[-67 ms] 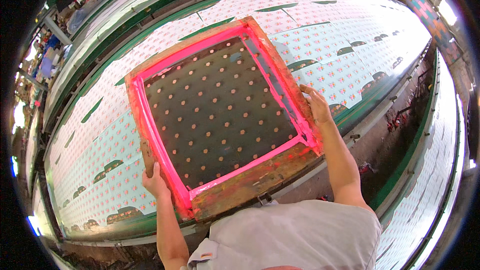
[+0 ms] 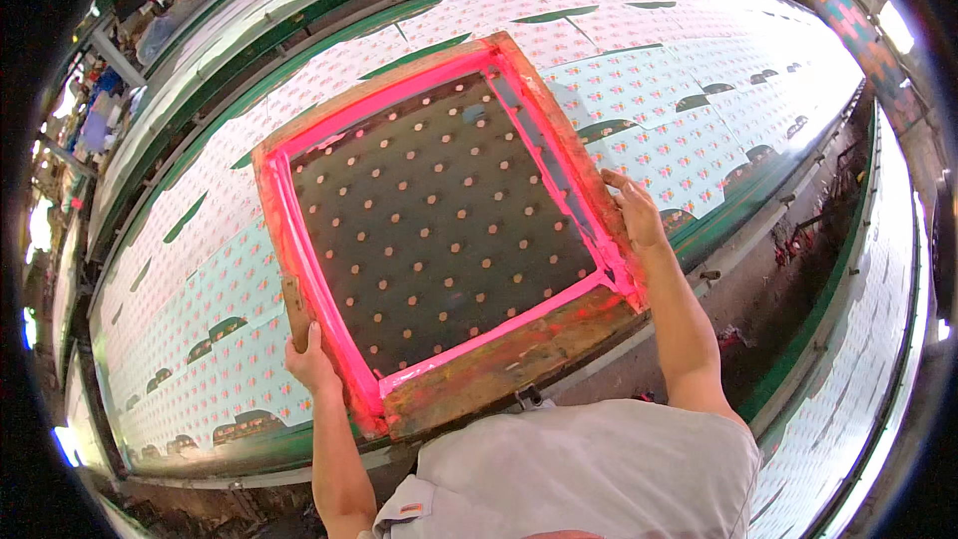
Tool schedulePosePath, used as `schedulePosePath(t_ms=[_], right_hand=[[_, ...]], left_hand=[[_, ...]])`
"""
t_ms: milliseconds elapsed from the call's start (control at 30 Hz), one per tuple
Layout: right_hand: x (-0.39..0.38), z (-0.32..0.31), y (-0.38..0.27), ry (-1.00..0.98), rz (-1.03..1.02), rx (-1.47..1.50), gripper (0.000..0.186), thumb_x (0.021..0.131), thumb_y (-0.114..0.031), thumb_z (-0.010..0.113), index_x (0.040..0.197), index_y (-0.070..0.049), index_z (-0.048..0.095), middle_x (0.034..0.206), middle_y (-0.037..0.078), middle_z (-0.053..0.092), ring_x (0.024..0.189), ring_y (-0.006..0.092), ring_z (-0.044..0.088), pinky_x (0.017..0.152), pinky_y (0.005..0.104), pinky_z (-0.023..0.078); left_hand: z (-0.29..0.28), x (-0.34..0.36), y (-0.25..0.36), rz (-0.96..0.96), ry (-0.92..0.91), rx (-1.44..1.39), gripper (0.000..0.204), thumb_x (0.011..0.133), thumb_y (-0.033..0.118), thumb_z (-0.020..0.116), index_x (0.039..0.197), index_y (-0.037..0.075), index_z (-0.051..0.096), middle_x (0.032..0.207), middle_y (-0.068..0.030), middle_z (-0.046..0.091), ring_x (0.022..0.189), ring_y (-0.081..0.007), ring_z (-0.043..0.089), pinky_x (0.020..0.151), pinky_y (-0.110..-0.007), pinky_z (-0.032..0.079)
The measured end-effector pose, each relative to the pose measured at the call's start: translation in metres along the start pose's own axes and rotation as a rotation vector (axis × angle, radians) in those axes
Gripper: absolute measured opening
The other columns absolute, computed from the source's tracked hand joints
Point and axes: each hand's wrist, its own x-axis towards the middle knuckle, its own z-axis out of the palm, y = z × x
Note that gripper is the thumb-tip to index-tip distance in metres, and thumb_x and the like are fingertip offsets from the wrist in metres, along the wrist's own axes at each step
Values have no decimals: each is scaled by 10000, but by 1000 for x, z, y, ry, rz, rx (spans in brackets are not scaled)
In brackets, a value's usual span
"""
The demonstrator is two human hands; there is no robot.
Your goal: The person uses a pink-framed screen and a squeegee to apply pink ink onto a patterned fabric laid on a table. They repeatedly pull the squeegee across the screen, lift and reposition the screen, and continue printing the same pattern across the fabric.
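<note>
A wooden screen-printing frame is held between my two hands, tilted over the long table. Its dark mesh carries rows of pale dots, and bright pink colour coats the inner edges. My left hand is closed on the frame's left side, near the lower corner, beside a small wooden piece; its thumb points up along the rail. On the opposite rail, my right hand grips the outer edge, its fingertips partly hidden. Under the frame lies fabric in pale blue and white, printed with small red flowers.
The long table's green edge has a rail with metal stops. To the right, beyond a dark gap, runs another table with printed cloth. More tables stand at the far left, near piled goods.
</note>
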Motion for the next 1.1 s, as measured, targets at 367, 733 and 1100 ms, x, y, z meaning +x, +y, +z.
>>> schedulePosePath(t_ms=[367,733,1100], right_hand=[[-56,74,-22,-64,-527,-1316,454,931,-125,817,1382,-113,762,1436,172,703,1360,337,659,1167,458,510],[-158,209,-27,-717,-671,-1150,394,811,-72,771,1198,-136,805,1205,77,785,1143,308,763,954,475,608],[-65,250,-16,-740,-369,-1238,437,944,-77,739,1350,-229,792,1123,105,822,957,341,788,858,443,621]], left_hand=[[5,15,24,73,5,52,293,967,184,854,1092,-44,719,1041,-97,758,931,-196,697,859,-365,560],[9,37,10,97,28,219,492,1001,390,794,1119,-87,778,996,-172,791,899,-256,724,839,-422,561],[17,17,8,115,114,234,619,987,503,748,1271,-46,756,1246,-305,732,1176,-430,714,1042,-495,545]])
